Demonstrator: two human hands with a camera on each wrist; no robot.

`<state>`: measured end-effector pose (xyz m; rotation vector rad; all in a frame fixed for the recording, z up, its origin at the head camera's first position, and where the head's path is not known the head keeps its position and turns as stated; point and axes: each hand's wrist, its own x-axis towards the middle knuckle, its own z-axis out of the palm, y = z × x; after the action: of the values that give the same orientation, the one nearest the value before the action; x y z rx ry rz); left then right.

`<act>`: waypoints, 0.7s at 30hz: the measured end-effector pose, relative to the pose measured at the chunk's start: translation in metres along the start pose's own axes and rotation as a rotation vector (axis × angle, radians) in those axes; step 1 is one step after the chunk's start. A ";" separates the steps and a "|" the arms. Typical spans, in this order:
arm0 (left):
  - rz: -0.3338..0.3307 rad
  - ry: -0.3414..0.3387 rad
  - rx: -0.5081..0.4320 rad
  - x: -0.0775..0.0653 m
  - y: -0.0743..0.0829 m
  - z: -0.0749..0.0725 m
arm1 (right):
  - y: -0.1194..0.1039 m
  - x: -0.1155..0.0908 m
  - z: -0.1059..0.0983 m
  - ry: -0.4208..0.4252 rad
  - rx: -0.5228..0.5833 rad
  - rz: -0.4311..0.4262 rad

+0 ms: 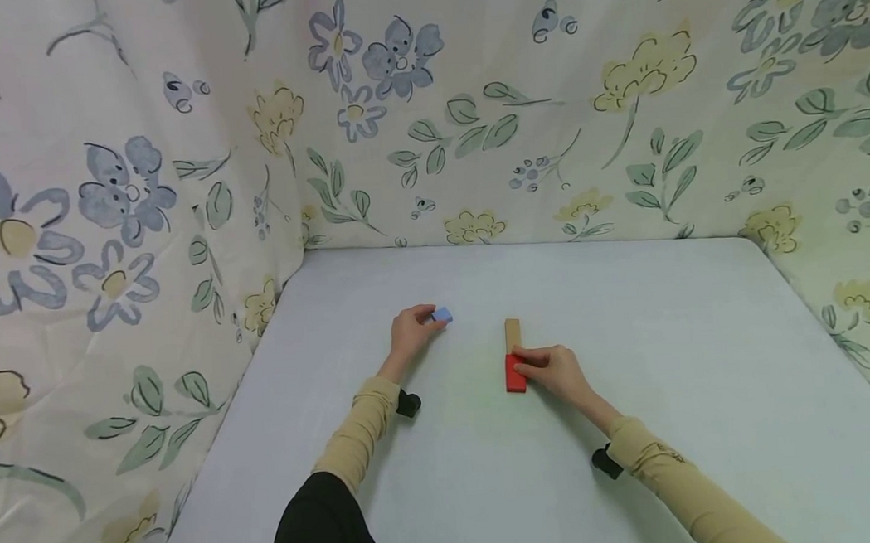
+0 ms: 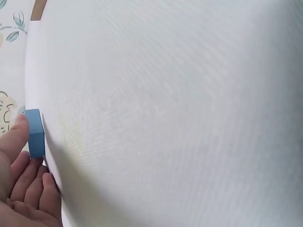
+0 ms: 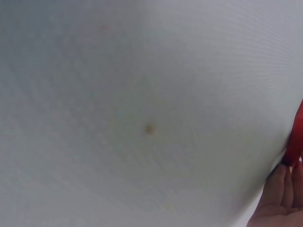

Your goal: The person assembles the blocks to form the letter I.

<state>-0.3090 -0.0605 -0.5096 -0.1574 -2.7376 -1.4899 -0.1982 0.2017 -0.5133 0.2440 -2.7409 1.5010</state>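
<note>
In the head view a small blue block [image 1: 443, 314] sits between the thumb and fingers of my left hand [image 1: 411, 329], which pinches it close to the tabletop. The left wrist view shows the blue block [image 2: 35, 133] with the thumb on one side and the fingers below. My right hand [image 1: 556, 370] grips a red rectangular block [image 1: 514, 376] with thumb and finger. Directly beyond the red block lies a narrow natural-wood block [image 1: 513, 333], lined up end to end with it; whether they touch is hidden by the fingers. Only an edge of the red block [image 3: 295, 137] shows in the right wrist view.
The blocks are on a white-covered table [image 1: 679, 356]. A floral cloth [image 1: 470, 111] hangs behind it and along both sides. Each wrist carries a small black camera [image 1: 409, 403], and a dark sleeve [image 1: 323, 527] covers part of the left arm.
</note>
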 end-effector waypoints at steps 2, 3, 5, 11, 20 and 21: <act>-0.001 0.004 0.017 0.000 0.000 0.000 | 0.000 0.000 0.000 0.000 -0.002 0.000; -0.002 0.005 0.026 0.000 0.001 0.000 | 0.000 0.000 0.000 0.000 -0.005 -0.001; 0.002 0.010 0.051 0.000 0.001 0.000 | 0.000 0.000 0.000 0.001 -0.008 -0.001; 0.020 0.024 0.101 0.001 -0.001 0.001 | -0.001 0.001 0.001 0.003 0.009 0.000; 0.019 0.019 0.085 0.001 -0.003 0.002 | -0.001 0.000 0.001 0.004 0.000 0.003; 0.017 0.019 0.083 0.001 -0.003 0.002 | -0.001 0.000 0.001 0.004 -0.003 0.003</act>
<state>-0.3103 -0.0604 -0.5131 -0.1631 -2.7701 -1.3639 -0.1980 0.2007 -0.5132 0.2366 -2.7420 1.4960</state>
